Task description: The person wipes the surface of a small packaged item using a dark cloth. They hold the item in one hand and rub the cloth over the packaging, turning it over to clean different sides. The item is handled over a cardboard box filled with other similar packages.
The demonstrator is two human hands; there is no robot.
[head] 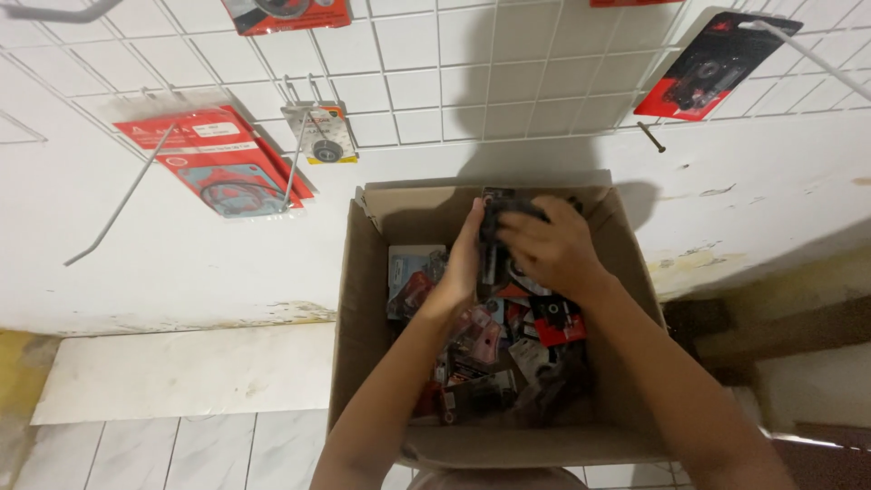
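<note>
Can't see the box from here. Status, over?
Both hands, left and right, grip one dark packaged part above the open cardboard box. Box full of similar packets. Nothing obstructing.

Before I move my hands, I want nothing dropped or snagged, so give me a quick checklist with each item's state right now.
1. Both hands on the pack: ok. The left hand and right hand meet on the dark pack above the box.
2. Grip firm: cannot tell, the fingers hide most of the pack.
3. Pack over the box, so a slip lands inside: ok.
4. Box flaps open: ok.
5. Free hook on the grid: ok, a bare hook juts out at left.
6. Hanging packs clear of the hands: ok, the red pack and small pack hang well to the left.
</note>
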